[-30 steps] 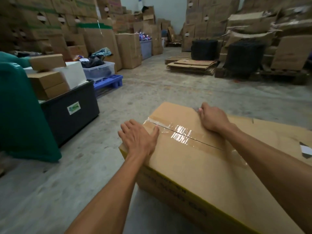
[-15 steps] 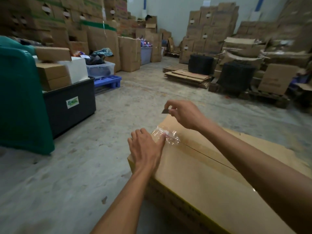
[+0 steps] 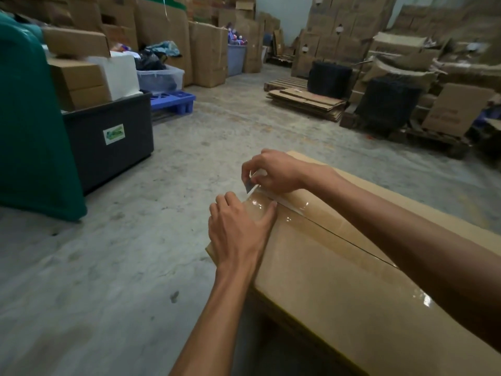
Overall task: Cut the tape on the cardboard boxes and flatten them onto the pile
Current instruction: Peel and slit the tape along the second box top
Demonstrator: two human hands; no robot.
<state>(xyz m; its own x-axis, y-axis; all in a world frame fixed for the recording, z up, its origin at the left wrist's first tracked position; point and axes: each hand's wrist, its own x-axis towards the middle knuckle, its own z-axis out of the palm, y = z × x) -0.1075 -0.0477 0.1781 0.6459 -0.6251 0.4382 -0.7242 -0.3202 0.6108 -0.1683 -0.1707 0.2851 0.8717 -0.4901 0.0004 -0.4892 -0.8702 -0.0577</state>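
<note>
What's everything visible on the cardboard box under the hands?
The cardboard box is large, brown and plain. It fills the lower right and runs out of frame. Its top flaps are closed and meet at a dark centre seam covered by glossy clear tape. The left hand presses flat on the left flap at the far end. The right hand pinches a small blade at the tape's far end. The base is not visible.
</note>
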